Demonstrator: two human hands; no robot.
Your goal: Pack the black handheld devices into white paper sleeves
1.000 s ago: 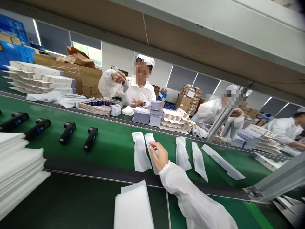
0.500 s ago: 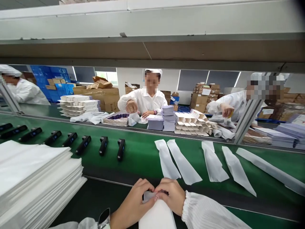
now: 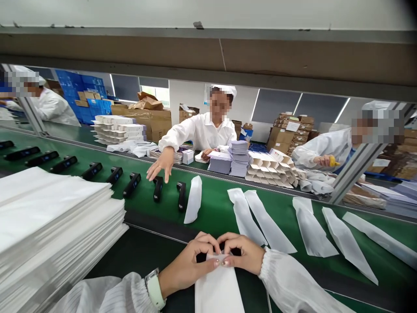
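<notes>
At the near edge of the bench, my left hand (image 3: 195, 260) and my right hand (image 3: 244, 252) meet at the top end of a flat white sleeve (image 3: 219, 290), which looks like thin foam or paper. Thumbs in front and fingers behind, both hands pinch its upper edge. The sleeve's lower end runs out of view at the bottom. A stack of white sheets or sleeves (image 3: 74, 217) rises to the left of my left hand. Beyond my hands, several white wrapped sleeves (image 3: 270, 221) lie on the green belt.
Black handheld devices (image 3: 132, 184) stand in a row along the green conveyor belt (image 3: 211, 213). A co-worker's hand (image 3: 164, 163) reaches over them. White cartons (image 3: 273, 167) and purple-white boxes (image 3: 237, 152) line the far side. A shelf beam (image 3: 208, 69) crosses overhead.
My fingers have drawn together at the sleeve's top edge, where a gap showed before. The co-worker opposite has stretched an arm over the belt. Another white sleeve now lies beside the black devices.
</notes>
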